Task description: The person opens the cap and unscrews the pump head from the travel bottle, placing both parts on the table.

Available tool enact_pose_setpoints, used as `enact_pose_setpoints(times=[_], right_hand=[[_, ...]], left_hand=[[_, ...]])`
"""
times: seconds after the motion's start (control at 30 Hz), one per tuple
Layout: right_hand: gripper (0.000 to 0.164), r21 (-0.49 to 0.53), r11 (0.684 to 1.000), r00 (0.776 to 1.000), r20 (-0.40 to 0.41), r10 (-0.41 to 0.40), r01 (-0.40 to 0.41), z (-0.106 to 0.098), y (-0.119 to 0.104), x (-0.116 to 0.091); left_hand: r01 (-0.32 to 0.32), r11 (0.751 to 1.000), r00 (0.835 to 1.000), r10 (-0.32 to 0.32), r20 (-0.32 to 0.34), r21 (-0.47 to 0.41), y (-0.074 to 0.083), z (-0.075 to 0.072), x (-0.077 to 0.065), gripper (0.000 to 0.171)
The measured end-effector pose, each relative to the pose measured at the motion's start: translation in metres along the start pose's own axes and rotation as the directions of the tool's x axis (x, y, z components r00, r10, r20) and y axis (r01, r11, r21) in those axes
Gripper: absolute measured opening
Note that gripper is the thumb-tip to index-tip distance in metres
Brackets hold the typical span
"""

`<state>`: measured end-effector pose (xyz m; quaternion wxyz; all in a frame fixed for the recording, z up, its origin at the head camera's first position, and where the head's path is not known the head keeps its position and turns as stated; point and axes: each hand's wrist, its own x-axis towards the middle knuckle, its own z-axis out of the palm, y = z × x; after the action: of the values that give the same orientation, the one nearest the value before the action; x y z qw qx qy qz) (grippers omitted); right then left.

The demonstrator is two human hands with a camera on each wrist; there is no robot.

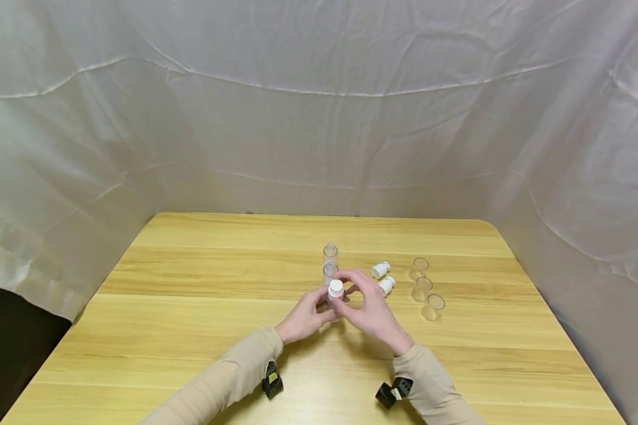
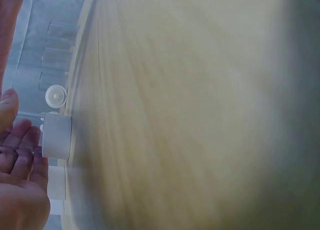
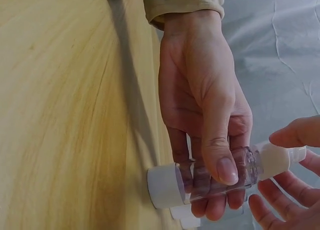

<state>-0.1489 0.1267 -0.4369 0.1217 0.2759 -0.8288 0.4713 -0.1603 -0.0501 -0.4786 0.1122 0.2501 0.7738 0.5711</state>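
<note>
In the head view, my left hand [image 1: 305,317] grips a small clear bottle round its body, upright above the table. My right hand [image 1: 369,310] pinches the white pump top [image 1: 336,288] at the bottle's neck between thumb and fingers. The right wrist view shows the bottle's clear body [image 3: 205,190] and white base [image 3: 165,186] low over the wood. Just beyond the hands stand two more clear bottles [image 1: 330,254], one behind the other. Two white pump tops [image 1: 380,270] lie on their sides near the right hand's fingers. In the left wrist view, the left hand [image 2: 22,190] is partly cut off.
Three clear cup-shaped covers [image 1: 433,307] stand in a row to the right of the hands. The wooden table [image 1: 191,283] extends around everything. Pale grey cloth [image 1: 319,136] hangs behind and at both sides of it.
</note>
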Motion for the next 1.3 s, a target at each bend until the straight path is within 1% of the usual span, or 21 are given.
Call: enact_pose_setpoints(times=[0.1,0.17,0.3,0.4,0.53,0.67,0.83,0.93,1.03,1.1,1.17,1.3], right_hand=[[0.048,-0.006,1.0,1.0,0.003,0.017,-0.017,0.0001,-0.0009,-0.0005],[0.048,-0.006,1.0,1.0,-0.005,0.029,-0.029,0.0005,-0.0016,-0.0006],[0.042,0.014,0.999,0.999,-0.021,0.032,-0.032,0.0011,-0.0028,0.0],[0.039,0.028,0.999,1.0,-0.01,0.017,-0.017,0.0008,-0.0027,0.0004],[0.047,0.013,1.0,1.0,0.015,0.012,-0.013,0.0004,-0.0025,0.0004],[0.054,-0.03,0.999,0.999,0.011,0.033,-0.033,0.0013,-0.0034,-0.0004],[0.045,-0.035,0.998,0.999,-0.019,0.048,-0.049,0.0025,-0.0032,0.0002],[0.041,-0.017,1.0,1.0,-0.013,0.022,-0.022,0.002,-0.0017,0.001],[0.045,-0.011,1.0,1.0,0.008,-0.004,0.005,0.0013,-0.0004,0.0015],[0.05,-0.015,1.0,1.0,0.016,-0.007,0.007,0.0013,-0.0004,0.0014],[0.053,-0.026,1.0,1.0,0.013,0.004,-0.004,0.0015,-0.0013,0.0012],[0.049,-0.032,0.999,1.0,-0.011,0.024,-0.024,0.0031,-0.0021,0.0012]], left_hand=[[-0.007,1.0,1.0,0.007,0.001,-0.003,-0.0004,0.0002,0.0004,0.045],[-0.013,1.0,1.0,0.013,0.0,0.006,-0.0009,0.0003,0.0004,0.045],[-0.001,1.0,1.0,0.001,0.0,0.011,-0.0001,-0.0003,0.0001,0.048],[0.013,1.0,1.0,-0.013,0.001,0.019,0.0003,-0.0008,0.0001,0.05],[-0.012,1.0,1.0,0.012,0.001,0.023,-0.0005,-0.001,0.0001,0.047],[-0.031,0.999,0.999,0.031,-0.005,0.012,-0.0007,-0.0006,0.0006,0.045],[-0.012,1.0,1.0,0.012,-0.001,0.006,-0.001,-0.0001,0.0009,0.046],[-0.004,1.0,1.0,0.004,0.0,0.015,-0.0009,-0.0003,0.0007,0.047],[-0.008,1.0,1.0,0.008,0.003,0.006,-0.0002,-0.0007,0.0005,0.048],[-0.021,1.0,1.0,0.021,0.001,0.006,0.0001,-0.0006,0.0005,0.047],[-0.018,1.0,1.0,0.018,-0.001,0.0,0.0006,-0.0005,0.0005,0.046],[0.0,1.0,1.0,0.0,0.002,-0.009,0.0009,0.0001,0.0004,0.047]])
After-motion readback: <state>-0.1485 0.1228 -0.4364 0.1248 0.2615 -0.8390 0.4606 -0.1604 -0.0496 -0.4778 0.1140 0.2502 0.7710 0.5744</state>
